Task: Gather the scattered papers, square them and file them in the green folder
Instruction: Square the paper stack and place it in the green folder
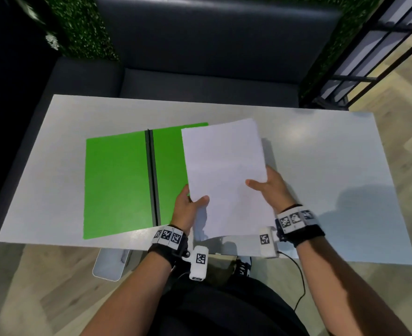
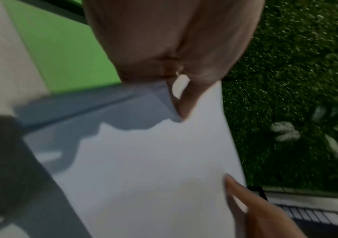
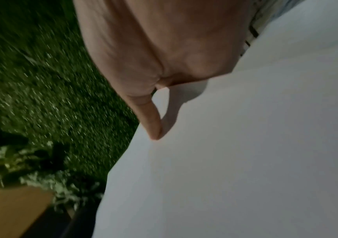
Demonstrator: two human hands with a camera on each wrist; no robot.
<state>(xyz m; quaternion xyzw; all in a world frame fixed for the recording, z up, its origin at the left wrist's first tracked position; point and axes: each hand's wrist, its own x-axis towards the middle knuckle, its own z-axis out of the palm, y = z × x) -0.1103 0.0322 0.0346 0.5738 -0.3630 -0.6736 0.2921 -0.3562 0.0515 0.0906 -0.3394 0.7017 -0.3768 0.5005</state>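
I hold a stack of white papers [image 1: 226,175] in the air over the near middle of the table, tilted up toward me. My left hand [image 1: 188,207] pinches the stack's left edge, thumb on the front. At the right edge my right hand [image 1: 265,187] grips it the same way. The green folder [image 1: 115,185] lies open and flat on the table to the left, its dark spine running down the middle; the papers cover part of its right leaf. The wrist views show each thumb on the white papers [image 2: 153,169] [image 3: 245,153], and the green folder [image 2: 62,48] behind the left hand.
The white table [image 1: 333,170] stretches to the right of the papers. A dark sofa [image 1: 200,57] stands behind the table, with a leafy green wall [image 1: 79,25] beyond it. A black metal railing [image 1: 382,52] is at the far right. A cable [image 1: 299,282] hangs below the table's front edge.
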